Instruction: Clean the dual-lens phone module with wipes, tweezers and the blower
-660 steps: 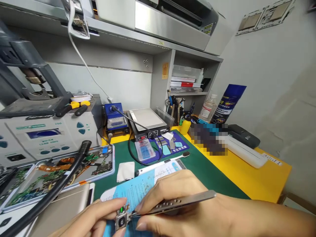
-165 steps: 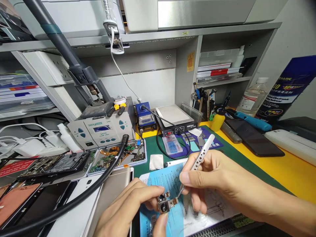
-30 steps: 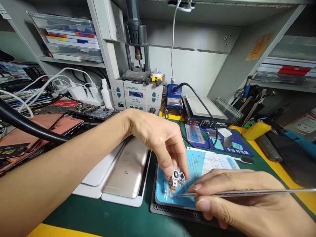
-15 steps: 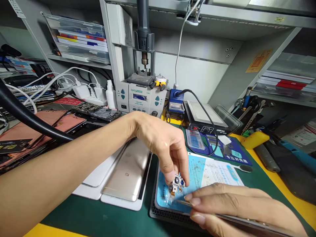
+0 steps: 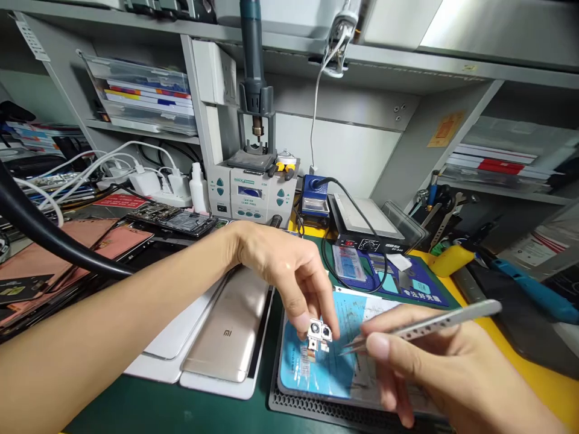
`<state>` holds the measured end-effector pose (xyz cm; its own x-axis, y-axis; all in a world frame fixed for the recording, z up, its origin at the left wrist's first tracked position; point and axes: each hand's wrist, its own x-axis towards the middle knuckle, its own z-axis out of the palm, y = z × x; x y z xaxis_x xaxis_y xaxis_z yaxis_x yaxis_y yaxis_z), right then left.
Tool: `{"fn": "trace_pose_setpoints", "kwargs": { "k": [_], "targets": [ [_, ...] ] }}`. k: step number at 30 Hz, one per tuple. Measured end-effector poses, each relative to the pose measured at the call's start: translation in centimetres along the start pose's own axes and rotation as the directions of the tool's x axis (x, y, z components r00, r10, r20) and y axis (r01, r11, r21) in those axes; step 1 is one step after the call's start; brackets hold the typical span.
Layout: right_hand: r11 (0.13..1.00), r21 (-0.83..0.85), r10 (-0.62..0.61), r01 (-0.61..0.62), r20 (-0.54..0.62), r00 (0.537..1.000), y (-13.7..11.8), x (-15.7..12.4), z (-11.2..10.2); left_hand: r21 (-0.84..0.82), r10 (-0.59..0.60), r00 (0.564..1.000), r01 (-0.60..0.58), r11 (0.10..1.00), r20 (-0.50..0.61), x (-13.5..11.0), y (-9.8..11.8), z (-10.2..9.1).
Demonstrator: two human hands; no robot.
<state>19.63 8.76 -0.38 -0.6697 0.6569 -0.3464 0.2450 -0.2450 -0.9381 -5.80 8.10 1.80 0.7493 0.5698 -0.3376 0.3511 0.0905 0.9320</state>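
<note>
Between the thumb and fingers of my left hand (image 5: 294, 274) is a small phone camera module (image 5: 315, 329), with two lenses facing up and a short flex cable below. My right hand (image 5: 420, 355) grips metal tweezers (image 5: 434, 319), their tips pointing left and lying a short way right of the module, apart from it. Both hands are over a blue and white plastic-covered packet (image 5: 296, 377), which rests on a dark perforated pad (image 5: 289, 402). The left hand's fingertips are partly hidden behind the module.
To the left, a gold phone back (image 5: 230, 331) lies on white phone panels (image 5: 212, 386). A hot-air station (image 5: 253, 193) stands behind, with a blue soldering stand (image 5: 315, 199) and heating plate (image 5: 368, 220) beside it. A thick black hose (image 5: 58, 232) crosses the left side.
My right hand has turned over, raising the tweezers' rear end and drawing their tips away from the module. My left hand still holds the module. The camera view has tilted up slightly.
</note>
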Motion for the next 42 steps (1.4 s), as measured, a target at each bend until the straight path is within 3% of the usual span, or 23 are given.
{"fn": "trace_pose_setpoints", "kwargs": {
  "k": [7,17,25,32,42],
  "targets": [
    [0.992,0.122,-0.009,-0.012,0.173,0.985,0.0,1.2,-0.9,-0.036,0.011,0.998,-0.013,0.999,-0.06,0.0,-0.1,0.3],
    [0.994,0.11,-0.029,0.009,0.182,0.983,0.3,1.2,-1.2,-0.038,-0.024,0.996,0.021,0.999,-0.081,0.5,0.9,0.9],
    [0.994,0.079,-0.076,0.07,0.07,0.995,-0.6,0.8,-1.3,-0.048,-0.021,0.994,0.016,0.999,-0.107,0.4,0.9,0.9],
    [0.99,0.138,-0.05,0.028,0.157,0.986,-0.6,1.1,-1.5,-0.049,-0.027,0.994,0.022,0.999,-0.11,0.7,1.2,1.2],
    [0.994,0.11,-0.023,0.002,0.194,0.981,-0.7,1.1,-1.5,-0.034,-0.06,0.992,0.056,0.998,-0.113,1.0,1.7,1.8]
  ]
}}
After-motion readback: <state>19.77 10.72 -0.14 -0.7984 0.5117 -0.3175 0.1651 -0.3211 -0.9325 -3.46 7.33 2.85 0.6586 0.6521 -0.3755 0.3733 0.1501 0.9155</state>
